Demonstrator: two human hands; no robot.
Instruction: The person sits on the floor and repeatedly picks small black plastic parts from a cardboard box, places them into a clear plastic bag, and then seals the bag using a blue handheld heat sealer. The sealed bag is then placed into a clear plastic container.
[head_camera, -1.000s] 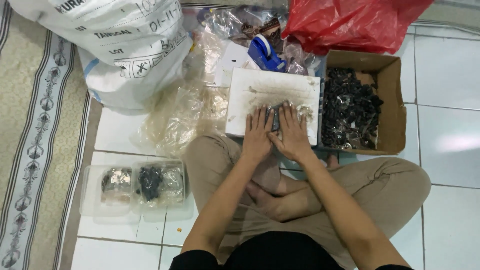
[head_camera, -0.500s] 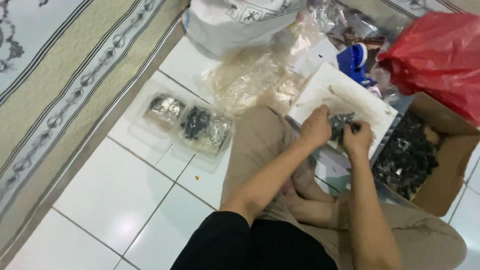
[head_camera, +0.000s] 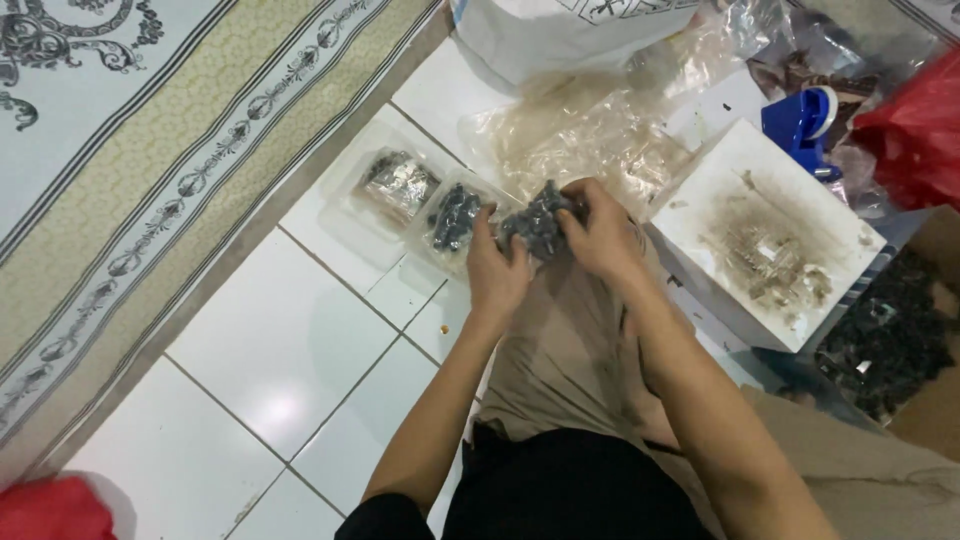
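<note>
Both of my hands are cupped around one clump of small dark parts (head_camera: 537, 226), held above my knee. My left hand (head_camera: 497, 264) grips it from the left and below, and my right hand (head_camera: 598, 232) grips it from the right. Just left of the clump lie two clear plastic bags on the white tiles: one with dark parts (head_camera: 456, 217) beside my left hand, and one with greyish parts (head_camera: 396, 181) farther left. A soiled white board (head_camera: 770, 235) rests to the right of my hands.
A cardboard box of dark parts (head_camera: 895, 335) sits at the right edge. Crumpled clear plastic (head_camera: 580, 130), a large white sack (head_camera: 560, 30), a blue tape dispenser (head_camera: 805, 125) and a red bag (head_camera: 925, 130) lie beyond. A patterned rug (head_camera: 130, 160) covers the left.
My hands left the white board with a clump of dark parts and moved left over my knee, toward the two bags. The view swung left as well.
</note>
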